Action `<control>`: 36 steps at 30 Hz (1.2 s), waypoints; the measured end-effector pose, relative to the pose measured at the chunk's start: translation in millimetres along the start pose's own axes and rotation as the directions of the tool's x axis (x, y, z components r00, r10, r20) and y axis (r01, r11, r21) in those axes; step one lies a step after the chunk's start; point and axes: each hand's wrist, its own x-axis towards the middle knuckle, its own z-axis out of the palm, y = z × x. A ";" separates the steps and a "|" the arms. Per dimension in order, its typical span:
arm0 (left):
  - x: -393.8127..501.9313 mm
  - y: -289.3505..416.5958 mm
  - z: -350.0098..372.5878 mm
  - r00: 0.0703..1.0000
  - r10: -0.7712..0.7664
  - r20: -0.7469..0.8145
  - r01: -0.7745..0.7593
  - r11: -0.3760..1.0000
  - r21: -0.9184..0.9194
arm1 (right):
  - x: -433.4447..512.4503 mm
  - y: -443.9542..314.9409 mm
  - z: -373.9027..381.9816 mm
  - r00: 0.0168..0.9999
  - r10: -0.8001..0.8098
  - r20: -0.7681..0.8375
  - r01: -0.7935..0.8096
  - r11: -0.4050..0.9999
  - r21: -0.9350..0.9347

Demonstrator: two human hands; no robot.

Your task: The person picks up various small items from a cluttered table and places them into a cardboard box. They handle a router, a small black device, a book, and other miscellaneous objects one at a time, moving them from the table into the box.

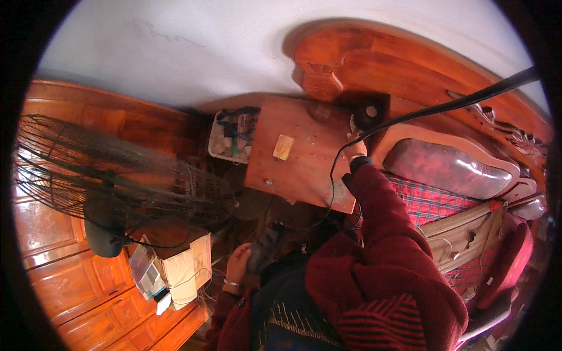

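My right hand point(354, 145) reaches out at the far edge of a reddish wooden tabletop point(303, 162), beside a round black object point(368, 113) with a pale centre. Its fingers are partly hidden, so what they hold is unclear. A black cable point(439, 105) crosses over that hand and runs down past the tabletop's near edge. My left hand point(238, 263) is low beside my body, fingers bent, next to a dark object point(263, 248) in shadow; whether it touches it cannot be told. A small yellow card point(283, 147) lies on the tabletop.
A large black wire-caged fan point(105, 184) stands at the left. Below it is an open cardboard box point(186, 267) with papers. A white plastic basket point(213, 142) of small items adjoins the tabletop. At the right are a carved wooden headboard point(412, 57) and red plaid fabric point(428, 199).
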 end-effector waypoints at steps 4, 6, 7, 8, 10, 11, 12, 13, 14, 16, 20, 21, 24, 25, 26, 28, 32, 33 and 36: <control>-2.5 3.8 0.1 0.999 0.045 -0.007 -0.044 0.998 0.051 | 2.0 -4.5 3.4 0.998 -0.024 -0.059 0.019 0.995 -0.098; -1.7 5.6 1.9 0.999 0.054 -0.008 -0.054 0.998 0.020 | -0.4 -4.7 5.0 0.994 -0.109 -0.025 0.102 0.975 -0.199; -0.3 6.1 3.3 0.999 0.053 0.007 -0.053 0.999 0.008 | -1.3 -3.1 4.8 0.996 -0.092 0.018 0.094 0.967 -0.237; 1.6 6.1 4.8 0.998 0.054 0.022 -0.053 0.998 -0.014 | -3.2 -1.6 5.5 0.996 -0.073 0.059 0.086 0.957 -0.276; 7.0 5.0 8.5 0.997 0.069 0.041 -0.067 0.997 -0.038 | -4.9 2.8 4.9 0.999 0.021 0.030 -0.015 0.981 -0.192; 10.4 4.4 10.1 0.996 0.082 0.044 -0.081 0.996 -0.038 | -4.8 5.1 3.4 0.998 -0.010 0.061 0.020 0.985 -0.172; 13.8 3.9 11.4 0.995 0.093 0.043 -0.092 0.995 -0.038 | -6.0 6.7 2.3 0.995 -0.042 0.092 0.056 0.987 -0.149; 17.0 3.6 12.4 0.994 0.093 0.055 -0.090 0.994 -0.061 | -7.4 7.4 0.3 0.990 -0.062 0.130 0.079 0.988 -0.133; 19.6 3.9 13.4 0.994 0.091 0.063 -0.086 0.993 -0.085 | -9.5 7.1 -2.8 0.989 -0.098 0.110 0.107 0.991 -0.084; 22.7 6.3 13.9 0.994 0.088 0.070 -0.081 0.992 -0.093 | -15.3 2.1 -12.7 0.986 -0.145 0.080 0.145 0.989 0.000; 20.3 16.4 12.1 0.992 0.117 0.054 -0.115 0.993 -0.024 | -41.6 -23.6 -49.4 0.927 -0.141 -0.347 0.244 0.930 0.275; 18.7 18.7 11.7 0.992 0.121 0.043 -0.121 0.993 0.013 | -45.7 -33.0 -61.2 0.935 -0.058 -0.349 0.160 0.950 0.270; 14.6 23.0 11.9 0.990 0.128 0.058 -0.126 0.992 -0.030 | -51.7 -57.3 -97.9 0.869 -0.084 -0.488 0.176 0.974 0.146; 14.0 23.1 12.0 0.990 0.133 0.051 -0.132 0.991 -0.018 | -52.8 -61.4 -110.1 0.842 -0.139 -0.522 0.212 0.974 0.082; 12.9 22.2 12.5 0.987 0.156 0.038 -0.157 0.988 0.012 | -53.6 -64.5 -120.5 0.811 -0.197 -0.550 0.246 0.969 0.016; 11.5 18.8 13.3 0.986 0.165 0.024 -0.166 0.986 0.023 | -49.4 -69.1 -133.7 0.863 -0.218 -0.456 0.213 0.975 -0.062; 9.2 10.7 13.2 0.990 0.138 0.010 -0.137 0.988 -0.072 | -23.0 -71.1 -139.3 0.948 -0.225 -0.226 0.155 0.945 -0.290; 8.5 8.9 13.1 0.991 0.131 0.006 -0.130 0.987 -0.095 | -17.5 -70.2 -136.2 0.982 -0.093 -0.162 0.057 0.976 -0.212; 6.5 4.2 10.8 0.992 0.122 -0.007 -0.122 0.992 -0.007 | -5.3 -64.9 -128.7 0.986 -0.057 -0.155 0.021 0.975 -0.223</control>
